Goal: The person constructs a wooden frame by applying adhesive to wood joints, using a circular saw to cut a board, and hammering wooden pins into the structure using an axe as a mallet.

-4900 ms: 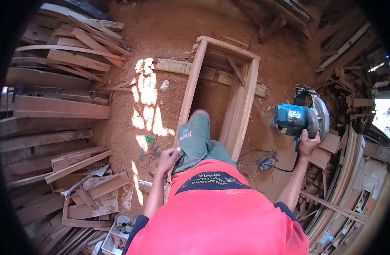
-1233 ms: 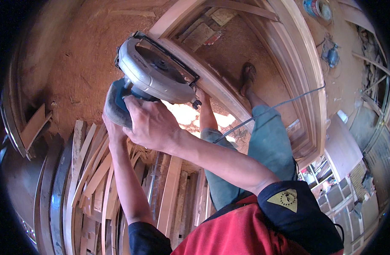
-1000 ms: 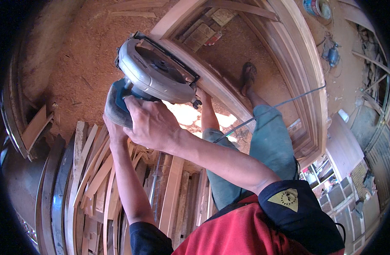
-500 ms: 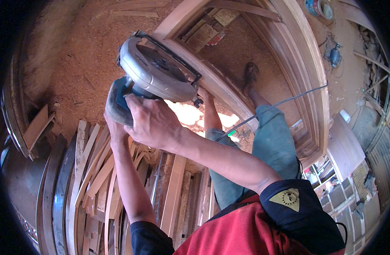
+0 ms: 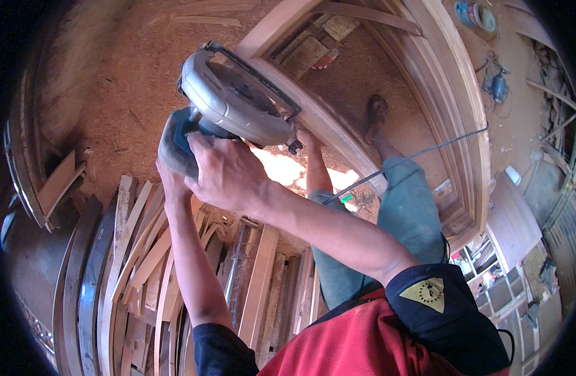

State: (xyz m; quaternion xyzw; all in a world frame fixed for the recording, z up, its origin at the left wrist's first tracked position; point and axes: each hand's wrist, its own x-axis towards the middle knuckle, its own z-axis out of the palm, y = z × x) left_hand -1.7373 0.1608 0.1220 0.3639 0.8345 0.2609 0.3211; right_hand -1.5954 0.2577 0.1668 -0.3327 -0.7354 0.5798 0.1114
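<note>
Big wooden frame (image 5: 338, 130), circular saw (image 5: 237, 103) right by its near rail. Right hand (image 5: 228, 170) curled round the saw; left hand (image 5: 172, 182) mostly hidden, can't tell its grip. Looks like lining-up, so next wants steady guiding.

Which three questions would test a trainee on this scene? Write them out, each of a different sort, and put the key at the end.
1. What does the right hand grip?
A) a hammer
B) a circular saw
C) a paint brush

2. True or false: a dark cord passes across the wooden frame.

3. Fill in the colour: the patch on the right sleeve is ____.

Key: 1: B. 2: True. 3: yellow.
</note>
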